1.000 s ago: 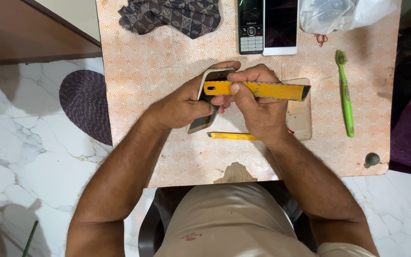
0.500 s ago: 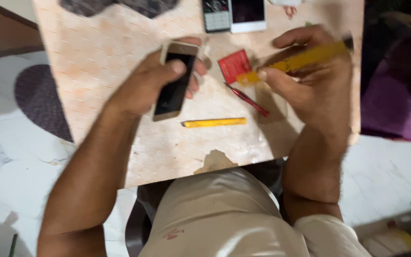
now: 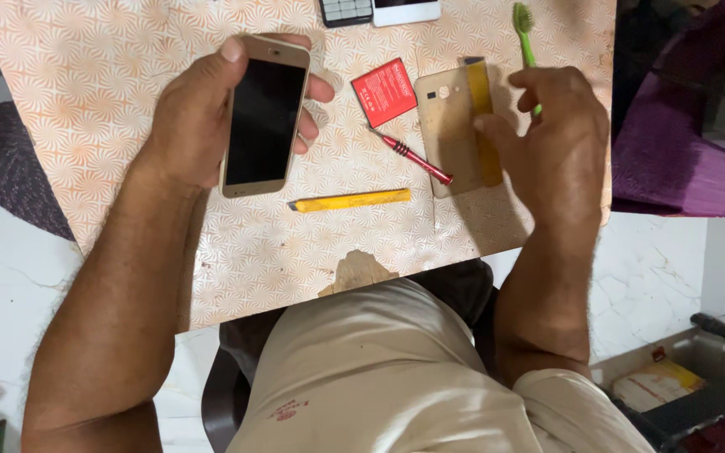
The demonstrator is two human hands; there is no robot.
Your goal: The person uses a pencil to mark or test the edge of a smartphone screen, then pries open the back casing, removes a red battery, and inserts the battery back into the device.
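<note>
Left hand: wrapped round the phone, thumb along the top edge, fingers curled over the far long side; screen up, dark, held just above the table.
Right hand: loosely curled, fingertips resting on the back cover and the yellow tool lying along it; whether it pinches the tool or only touches it, I cannot tell.
Phone, handling: likely light and stiff, with smooth glass and slick sides (a slip is the risk), so the long edges are the safe grip, not the screen.
Back cover: thin, probably bendy plastic; best lifted by its edges.
Battery: red, flat on the table, just beside the cover.
Screwdriver: red handle, between battery and cover.
Yellow strip: near the front edge, apart from both hands.
Toothbrush: green, beyond the right hand.
</note>
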